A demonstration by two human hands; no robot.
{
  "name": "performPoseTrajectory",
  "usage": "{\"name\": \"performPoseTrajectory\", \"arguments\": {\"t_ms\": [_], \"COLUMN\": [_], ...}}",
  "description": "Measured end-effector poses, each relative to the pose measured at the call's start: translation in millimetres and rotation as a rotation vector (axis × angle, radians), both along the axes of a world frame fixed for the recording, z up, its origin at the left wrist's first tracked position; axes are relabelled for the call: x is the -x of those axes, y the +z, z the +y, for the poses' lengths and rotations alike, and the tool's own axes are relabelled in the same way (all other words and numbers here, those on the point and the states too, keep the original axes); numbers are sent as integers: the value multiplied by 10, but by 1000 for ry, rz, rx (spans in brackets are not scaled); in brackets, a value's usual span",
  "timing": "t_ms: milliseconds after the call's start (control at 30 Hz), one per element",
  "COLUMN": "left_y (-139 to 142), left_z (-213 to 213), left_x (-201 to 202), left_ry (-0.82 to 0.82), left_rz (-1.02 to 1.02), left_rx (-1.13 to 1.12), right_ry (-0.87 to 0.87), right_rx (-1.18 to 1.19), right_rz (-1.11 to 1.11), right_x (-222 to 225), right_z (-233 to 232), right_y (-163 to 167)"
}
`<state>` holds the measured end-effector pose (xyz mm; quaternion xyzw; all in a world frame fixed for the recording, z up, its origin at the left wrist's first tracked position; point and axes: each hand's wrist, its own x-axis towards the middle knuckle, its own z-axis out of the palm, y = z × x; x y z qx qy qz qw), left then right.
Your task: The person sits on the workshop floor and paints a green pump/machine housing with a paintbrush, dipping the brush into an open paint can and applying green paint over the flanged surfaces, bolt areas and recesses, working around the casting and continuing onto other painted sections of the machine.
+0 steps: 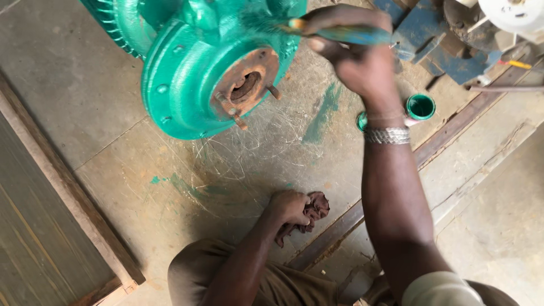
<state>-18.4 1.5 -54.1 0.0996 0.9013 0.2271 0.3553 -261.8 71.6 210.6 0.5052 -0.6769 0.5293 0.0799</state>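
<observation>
A big round motor housing [195, 68] lies on its side on the concrete floor [85, 85], up near the top edge of the view. Almost all of it that shows is already bright green. The round middle plate [247, 84] on its face is not painted yet; it looks rusty brown, with a dark hole and a few rusty bolts poking out. The right hand [354, 54] is wrapped around a paintbrush [345, 35] with a blue-green handle, and the far end of the brush reaches the top right side of the housing. The bristles are hard to make out. The left hand [289, 207] rests low on the floor, near the person's knee, with its fingers closed on a crumpled brown rag [311, 212]. A small paint tin [420, 107] with green inside stands on the floor just past the right wrist, beside a long wooden strip [453, 127]. Green smears [323, 113] mark the floor between the housing and the tin. So the painting looks mostly done, as far as can be seen, with the top side being brushed.
</observation>
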Motion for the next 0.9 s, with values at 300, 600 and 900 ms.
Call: {"name": "performPoseTrajectory", "arguments": {"t_ms": [300,600,900], "left_y": [-24,108,-16], "left_z": [-33,90,273], "left_x": [-20,31,-54], "left_ry": [24,83,234], "left_rz": [58,297,815], "left_rx": [-95,-213,-190], "right_ry": [11,90,135], "right_rx": [-80,-117,-103], "right_rz": [14,-82,-320], "right_x": [264,605,902], "right_z": [206,229,328], "right_y": [-217,-537,-197]}}
